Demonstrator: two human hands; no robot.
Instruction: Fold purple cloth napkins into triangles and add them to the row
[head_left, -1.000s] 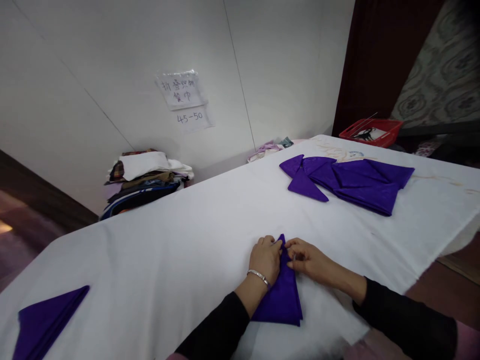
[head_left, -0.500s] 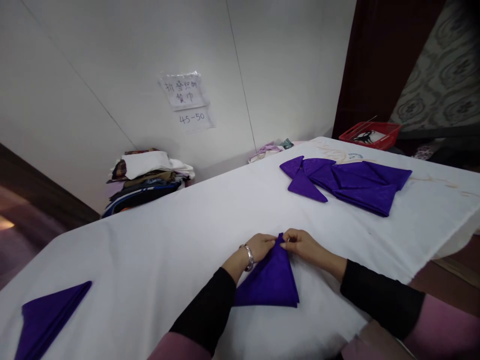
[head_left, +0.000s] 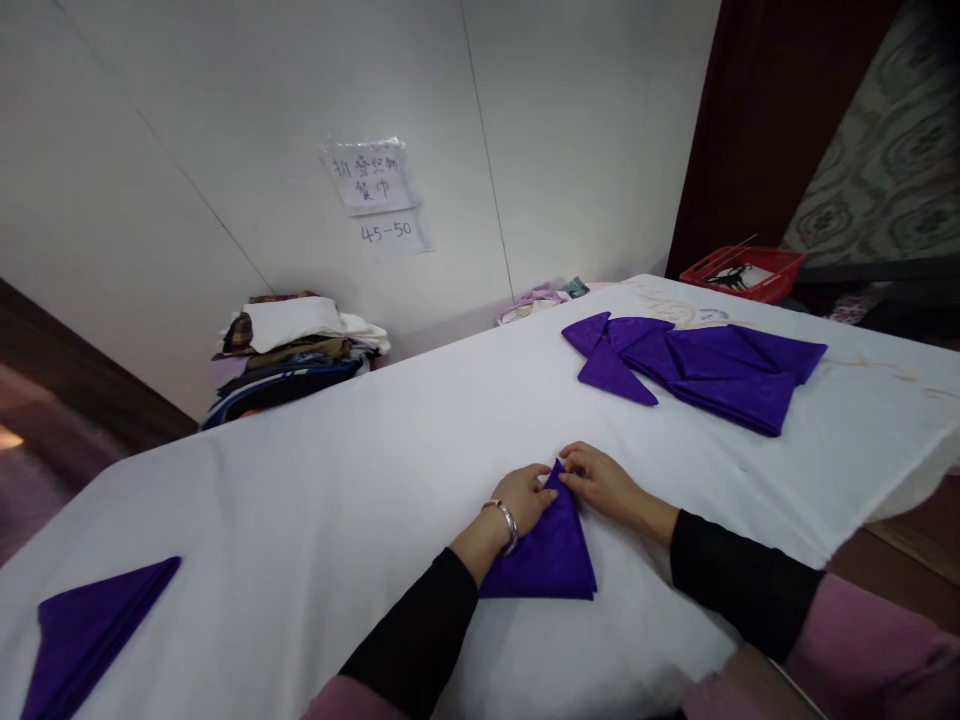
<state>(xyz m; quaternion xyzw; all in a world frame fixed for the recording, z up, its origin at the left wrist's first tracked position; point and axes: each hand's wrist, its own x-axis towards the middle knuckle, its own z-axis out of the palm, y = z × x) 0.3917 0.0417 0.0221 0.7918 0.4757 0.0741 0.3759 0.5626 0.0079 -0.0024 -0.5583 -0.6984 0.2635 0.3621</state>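
Observation:
A purple cloth napkin (head_left: 551,560), folded to a triangle, lies on the white-covered table with its tip pointing away from me. My left hand (head_left: 523,497), with a silver bracelet at the wrist, pinches the left side of that tip. From the right, my right hand (head_left: 596,483) grips the same tip between thumb and fingers. My left wrist and sleeve cover the napkin's lower left corner. Another folded purple napkin (head_left: 97,635) rests at the table's left front, apart from both hands.
Several folded purple napkins (head_left: 720,375) lie in an overlapping pile at the back right of the white tablecloth (head_left: 315,560). Behind the table are a stack of clothes (head_left: 292,355), a paper sign (head_left: 379,195) on the wall and a red basket (head_left: 750,275).
Both hands stay at the napkin's tip while their fingers shift their hold. My left thumb now lies lower on the cloth, and my right hand has moved slightly up and left.

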